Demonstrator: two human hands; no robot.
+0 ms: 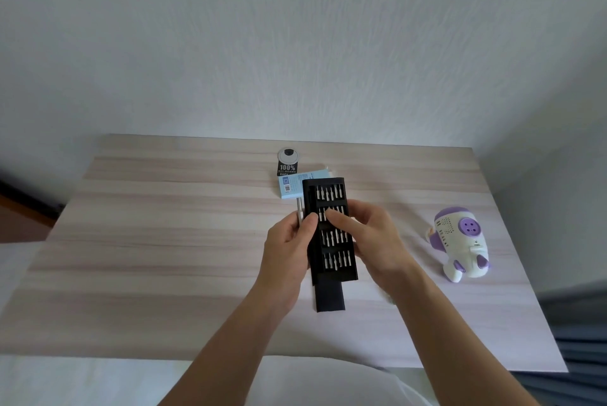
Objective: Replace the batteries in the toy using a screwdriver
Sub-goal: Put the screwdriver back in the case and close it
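You're right at the start of this one, as far as I can tell. The toy [461,243] is lying on its side on the table [164,241], well off to your right. Nothing is touching it, and I can't see any hatch open or screw out. Your left hand [289,251] has its fingers curled round the silver screwdriver handle [299,208], with the thumb resting on the left edge of the black bit tray [335,261]. That tray is slid most of the way out of its sleeve [330,299]. Your right hand [374,235] grips the tray from the right side, one finger laid across the second row of bits, so I'd guess you're picking one. I can't tell if a bit is in the handle yet. The blue battery pack [290,187] and a round blister card [288,162] sit just behind the tray, both apparently sealed. So everything's left: bit, unscrew, swap, close up.
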